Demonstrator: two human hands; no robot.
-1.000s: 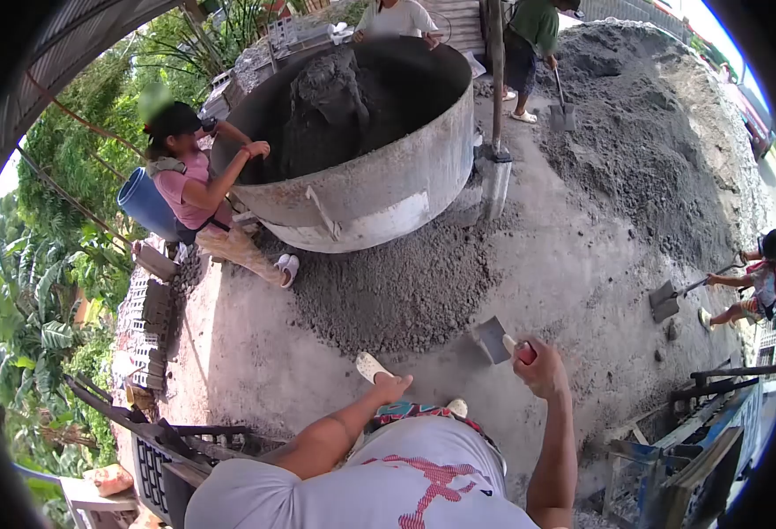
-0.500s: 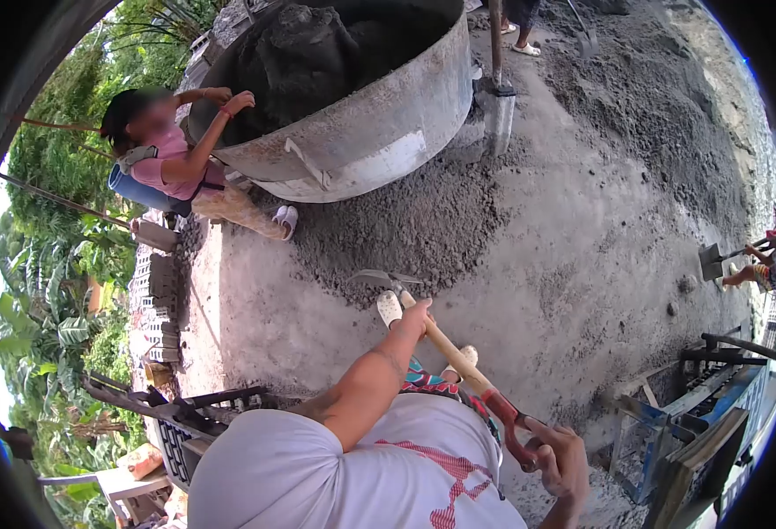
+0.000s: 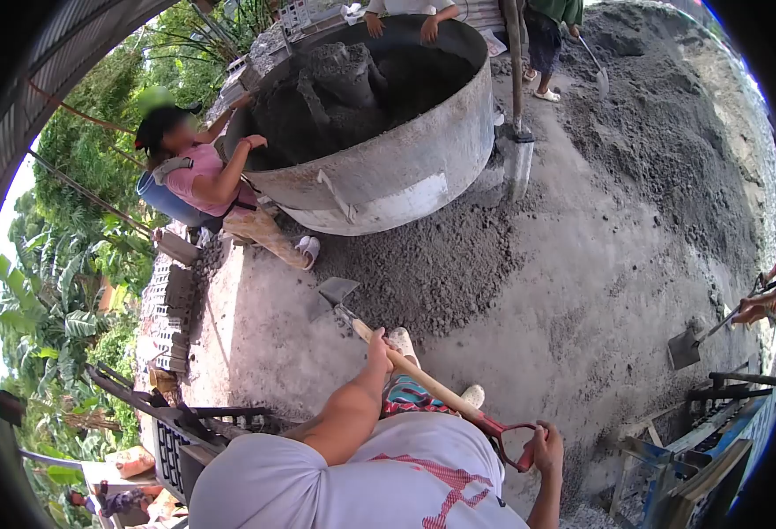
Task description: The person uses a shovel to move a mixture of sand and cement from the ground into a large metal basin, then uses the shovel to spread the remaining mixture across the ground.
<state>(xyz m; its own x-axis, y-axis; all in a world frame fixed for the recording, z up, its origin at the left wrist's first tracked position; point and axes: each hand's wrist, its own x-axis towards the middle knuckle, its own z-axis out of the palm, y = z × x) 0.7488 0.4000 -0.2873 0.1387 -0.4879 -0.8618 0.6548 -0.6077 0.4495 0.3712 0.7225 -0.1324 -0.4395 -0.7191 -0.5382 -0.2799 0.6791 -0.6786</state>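
Note:
I hold a shovel [image 3: 436, 388] slantwise in front of my body. My left hand [image 3: 378, 349] is wrapped round its wooden shaft, low down near the blade. At the other end, my right hand [image 3: 546, 448] grips the red D-shaped handle. The grey metal blade [image 3: 337, 289] is at the left edge of a heap of dark, crumbly mix [image 3: 432, 264] on the concrete floor. Past the heap stands a large round metal mixer pan [image 3: 379, 176] with dark material inside.
A person in a pink shirt [image 3: 216, 185] leans at the mixer's left side. Another person's hands [image 3: 429, 31] rest on its far rim. Two other people hold shovels [image 3: 601, 81] by the sand pile [image 3: 670, 132] and at right. A metal-framed machine [image 3: 670, 458] stands close on my right.
The shovel blade has swung left along the heap's edge, and both my hands have moved left with it. My view has tilted up. At right, a co-worker's shovel has moved nearer.

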